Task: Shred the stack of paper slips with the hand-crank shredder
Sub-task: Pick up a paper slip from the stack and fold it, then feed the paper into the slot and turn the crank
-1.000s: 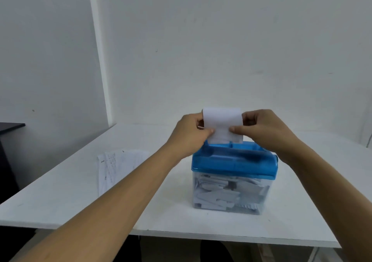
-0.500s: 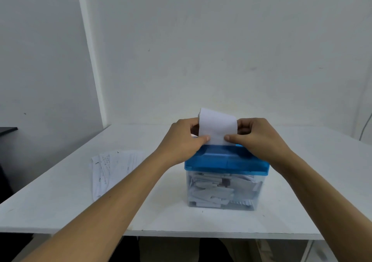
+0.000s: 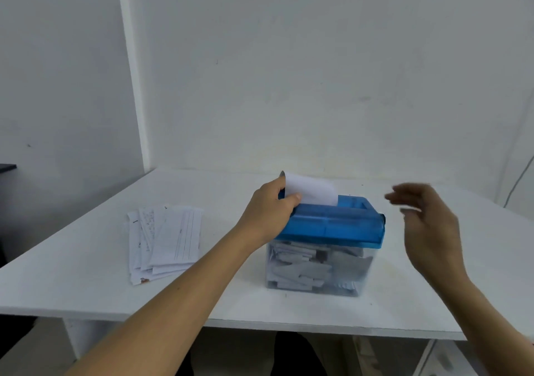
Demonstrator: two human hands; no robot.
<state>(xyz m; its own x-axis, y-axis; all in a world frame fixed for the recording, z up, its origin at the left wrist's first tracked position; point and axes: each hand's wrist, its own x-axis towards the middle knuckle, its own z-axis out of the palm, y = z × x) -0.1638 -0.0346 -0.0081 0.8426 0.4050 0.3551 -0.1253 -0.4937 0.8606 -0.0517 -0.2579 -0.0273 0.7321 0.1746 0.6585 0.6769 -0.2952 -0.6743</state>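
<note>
- The paper slip (image 3: 312, 191) stands upright in the feed slot on top of the blue shredder (image 3: 332, 225), with most of it above the slot. I judge the step in hand is to start the feed.
- Your left grip (image 3: 268, 214) pinches the left edge of the slip between thumb and fingers, just above the lid. Hold it lightly and straight, so the slip goes down square and does not fold.
- Your right grip (image 3: 427, 219) is spread and holds nothing. It hangs in the air to the right of the shredder, apart from it.
- Bring this grip to the crank (image 3: 383, 219) at the right end of the lid. Only a small dark part shows there, so I cannot tell how the handle lies. Turn evenly, and release the slip once the cutters pull it.
- The clear bin (image 3: 318, 268) under the lid seems rather full of shreds. A jam is possible, so do not force the crank.
- The stack of slips (image 3: 164, 240) lies on the worktop (image 3: 86, 260) to the left, well apart from the shredder.
</note>
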